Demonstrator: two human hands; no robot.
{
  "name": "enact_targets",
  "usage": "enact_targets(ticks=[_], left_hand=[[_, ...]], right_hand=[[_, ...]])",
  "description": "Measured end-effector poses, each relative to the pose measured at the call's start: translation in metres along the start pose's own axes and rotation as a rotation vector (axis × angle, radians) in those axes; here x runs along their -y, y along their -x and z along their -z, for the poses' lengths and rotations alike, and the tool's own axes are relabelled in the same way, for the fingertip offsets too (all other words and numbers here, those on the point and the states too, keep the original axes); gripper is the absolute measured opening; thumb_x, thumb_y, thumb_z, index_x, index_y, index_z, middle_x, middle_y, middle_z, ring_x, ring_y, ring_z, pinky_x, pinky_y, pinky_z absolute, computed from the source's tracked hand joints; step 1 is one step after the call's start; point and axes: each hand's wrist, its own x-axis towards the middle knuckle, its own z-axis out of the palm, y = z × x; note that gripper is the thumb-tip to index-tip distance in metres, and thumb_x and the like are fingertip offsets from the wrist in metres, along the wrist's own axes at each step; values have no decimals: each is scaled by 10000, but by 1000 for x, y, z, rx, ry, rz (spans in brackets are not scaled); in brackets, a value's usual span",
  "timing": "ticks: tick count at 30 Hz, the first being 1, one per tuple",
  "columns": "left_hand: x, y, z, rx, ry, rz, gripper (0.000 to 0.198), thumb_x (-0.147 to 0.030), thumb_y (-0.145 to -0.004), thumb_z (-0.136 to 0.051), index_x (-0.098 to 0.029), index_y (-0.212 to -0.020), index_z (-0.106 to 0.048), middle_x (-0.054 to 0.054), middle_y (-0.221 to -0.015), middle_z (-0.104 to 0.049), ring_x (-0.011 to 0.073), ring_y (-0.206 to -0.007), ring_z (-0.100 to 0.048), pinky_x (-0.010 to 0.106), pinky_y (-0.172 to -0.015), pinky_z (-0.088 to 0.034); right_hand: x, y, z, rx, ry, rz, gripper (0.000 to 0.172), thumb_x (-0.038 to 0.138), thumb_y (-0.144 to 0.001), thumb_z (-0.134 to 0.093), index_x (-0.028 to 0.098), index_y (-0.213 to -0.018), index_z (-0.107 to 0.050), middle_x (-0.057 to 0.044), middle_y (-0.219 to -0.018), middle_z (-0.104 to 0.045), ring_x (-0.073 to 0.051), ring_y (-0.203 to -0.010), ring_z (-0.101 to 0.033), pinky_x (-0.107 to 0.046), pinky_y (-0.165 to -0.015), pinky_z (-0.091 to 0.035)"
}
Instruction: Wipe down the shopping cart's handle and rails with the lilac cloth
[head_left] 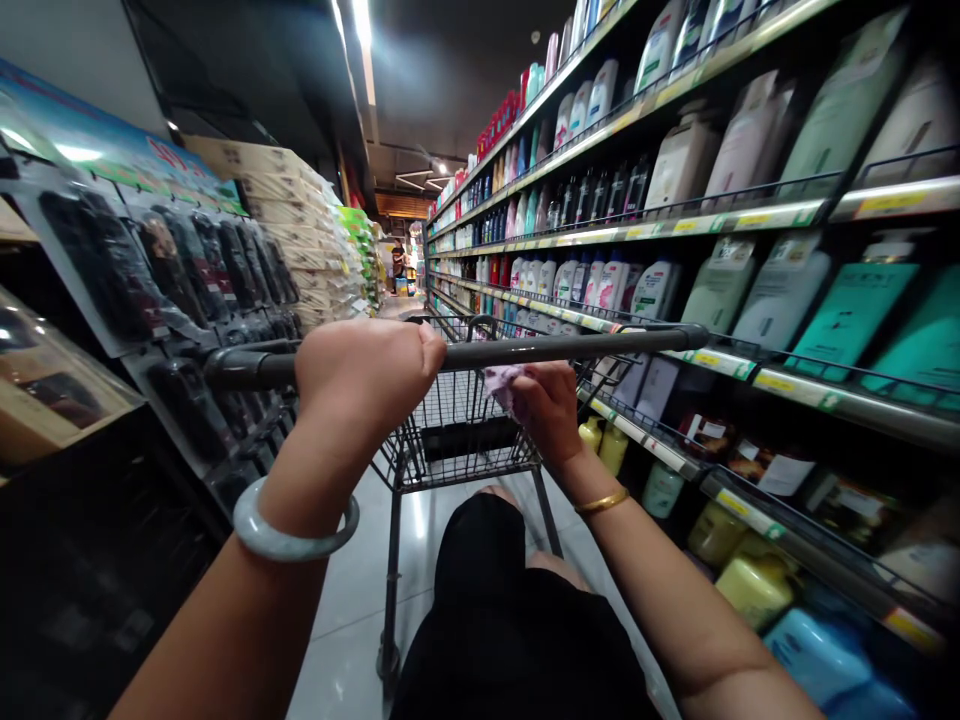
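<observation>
Your left hand (367, 375) clenches the handlebar (570, 348), which runs crosswise; the cart (469, 438) ahead points away from you, its far end obscure; just beneath the handlebar, your right hand (549, 405) grasps a partly hidden, pale-purple wad (502, 386).

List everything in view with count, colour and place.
cart: one, dark grey, ahead
handle: one, grey, across the cart
cloth: one, pinkish, below handle
shelves: several, grey, right
labels: many, yellow, shelves
bottles: many, mixed colours, on shelves
hanging packs: many, mostly black, left
stacked packages: many, beige and green, left
lights: several, white, ceiling
floor: one, pale grey, below
person: one, dark clothing, far ahead
bangle: one, pale green, left wrist
bracelet: one, gold, right wrist
clothing: one area, black, lap
left hand: one, bare, gripping handle
right hand: one, bare, holding cloth
</observation>
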Motion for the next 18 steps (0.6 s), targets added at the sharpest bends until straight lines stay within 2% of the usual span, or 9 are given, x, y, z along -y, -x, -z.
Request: enact_targets(ticks=[4, 6, 8, 11, 12, 16, 18], left_hand=[[-1, 1, 2, -2, -11, 16, 669, -460, -975, -191, -180, -869, -790, 155, -831, -736, 298, -803, -664, 367, -634, -351], [-2, 2, 2, -6, -10, 32, 672, -473, -977, -195, -186, -866, -793, 152, -815, -727, 298, -791, -662, 366, -626, -343], [-2, 1, 1, -1, -21, 40, 679, -481, -977, -193, -189, -856, -794, 151, -805, -720, 303, -789, -662, 366, -619, -334], [-2, 2, 3, 7, -44, 26, 729, -488, -984, -142, -183, -857, -792, 155, -801, -713, 307, -788, -657, 360, -605, -312], [-2, 2, 3, 15, -51, 21, 742, -488, -986, -126, -179, -848, -786, 153, -798, -709, 302, -781, -653, 354, -598, -301], [-3, -1, 6, 48, -104, 50, 748, -512, -974, -100, -194, -748, -739, 130, -746, -664, 282, -733, -624, 338, -559, -270], [-4, -3, 7, 63, -131, 69, 740, -516, -961, -93, -208, -717, -720, 122, -721, -634, 281, -714, -604, 342, -546, -273]], right_hand=[[-7, -18, -20, -162, -6, -123, 239, 178, -949, -648, 238, -1170, -715, -115, -1231, -724, -283, -1242, -626, -507, -1085, -508], [-3, -26, -28, -210, -54, -179, 284, 156, -955, -616, 225, -1220, -693, -120, -1201, -729, -283, -1247, -628, -517, -1095, -511], [6, -33, -34, -164, -129, -163, 281, 136, -959, -594, 240, -1199, -696, -98, -1173, -734, -258, -1227, -642, -485, -1111, -518], [18, -43, -38, -17, -190, -11, 250, 151, -972, -590, 291, -1129, -724, -63, -1188, -733, -231, -1241, -643, -442, -1148, -507], [20, -45, -39, -6, -190, 0, 228, 170, -977, -593, 296, -1109, -730, -59, -1187, -733, -231, -1241, -642, -444, -1152, -504], [21, -54, -40, -130, -176, -245, 156, 236, -989, -607, 244, -1087, -728, -81, -1163, -729, -236, -1246, -622, -465, -1161, -494], [18, -55, -40, -124, -168, -245, 152, 234, -988, -610, 227, -1069, -738, -93, -1189, -724, -235, -1263, -610, -459, -1182, -475]])
